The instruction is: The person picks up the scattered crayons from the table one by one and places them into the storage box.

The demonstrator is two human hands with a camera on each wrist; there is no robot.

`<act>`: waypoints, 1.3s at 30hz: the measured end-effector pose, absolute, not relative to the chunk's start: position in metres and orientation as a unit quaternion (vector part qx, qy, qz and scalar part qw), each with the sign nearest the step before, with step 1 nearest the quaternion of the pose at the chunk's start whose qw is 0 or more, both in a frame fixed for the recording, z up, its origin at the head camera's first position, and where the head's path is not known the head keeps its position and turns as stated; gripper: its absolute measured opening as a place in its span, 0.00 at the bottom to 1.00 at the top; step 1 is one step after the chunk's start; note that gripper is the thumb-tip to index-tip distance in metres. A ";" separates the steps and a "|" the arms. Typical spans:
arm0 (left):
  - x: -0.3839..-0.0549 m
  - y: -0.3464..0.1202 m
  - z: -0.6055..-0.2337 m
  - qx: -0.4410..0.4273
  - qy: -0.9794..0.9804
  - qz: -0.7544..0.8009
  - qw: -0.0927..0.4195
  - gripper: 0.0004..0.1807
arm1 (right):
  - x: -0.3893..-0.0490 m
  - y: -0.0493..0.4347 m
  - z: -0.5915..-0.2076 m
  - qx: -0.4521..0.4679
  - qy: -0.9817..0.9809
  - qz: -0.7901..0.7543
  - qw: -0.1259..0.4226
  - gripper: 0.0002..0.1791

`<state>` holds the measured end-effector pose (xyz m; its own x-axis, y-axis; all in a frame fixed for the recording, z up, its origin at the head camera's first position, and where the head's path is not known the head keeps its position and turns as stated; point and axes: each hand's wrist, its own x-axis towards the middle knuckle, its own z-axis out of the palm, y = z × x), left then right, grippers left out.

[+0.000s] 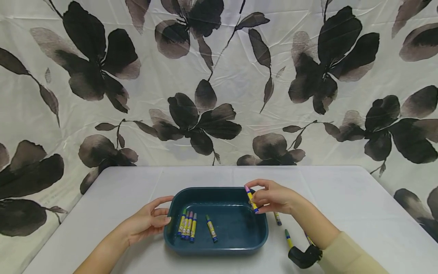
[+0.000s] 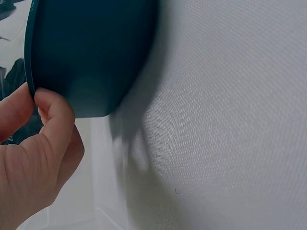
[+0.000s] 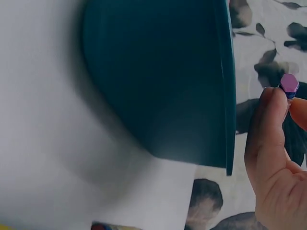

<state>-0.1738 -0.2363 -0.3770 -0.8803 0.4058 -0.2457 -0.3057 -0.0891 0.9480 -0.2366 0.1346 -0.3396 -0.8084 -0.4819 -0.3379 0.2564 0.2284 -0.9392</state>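
Observation:
A dark teal plastic tray (image 1: 219,251) sits on the white table. At its left end my left hand (image 1: 148,220) pinches the rim, thumb on the inside; the left wrist view shows the fingers (image 2: 55,110) right at the tray wall (image 2: 96,57). My right hand (image 1: 273,197) holds a pink crayon (image 1: 251,199) with a yellow and blue wrapper above the tray's back right corner. In the right wrist view the crayon's pink end (image 3: 289,83) shows between thumb and fingers. Inside the tray, several crayons (image 1: 187,225) lie side by side at the left, and a green crayon (image 1: 211,229) lies apart from them.
On the table right of the tray lie a crayon (image 1: 277,219), partly under my right hand, a green crayon (image 1: 288,239) and another crayon (image 1: 309,239) mostly hidden by the wrist. A black wrist strap (image 1: 304,257) is on my right arm. A floral cloth (image 1: 219,83) hangs behind the table.

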 end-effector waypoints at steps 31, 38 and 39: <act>-0.175 -0.232 -0.374 0.030 0.641 0.728 0.243 0.41 | -0.226 0.076 -0.368 -0.081 0.739 -0.588 0.319 0.26; -0.175 -0.233 -0.376 0.030 0.631 0.736 0.242 0.39 | -0.222 0.060 -0.376 -0.059 0.749 -0.577 0.319 0.23; -0.175 -0.233 -0.376 0.031 0.631 0.737 0.242 0.39 | -0.221 0.058 -0.376 -0.059 0.750 -0.576 0.320 0.23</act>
<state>-0.1754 -0.2330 -0.3759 -0.8806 0.3959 -0.2604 -0.3184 -0.0873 0.9439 -0.2214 0.0577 -0.3765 -0.7885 -0.4568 -0.4118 0.2803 0.3290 -0.9018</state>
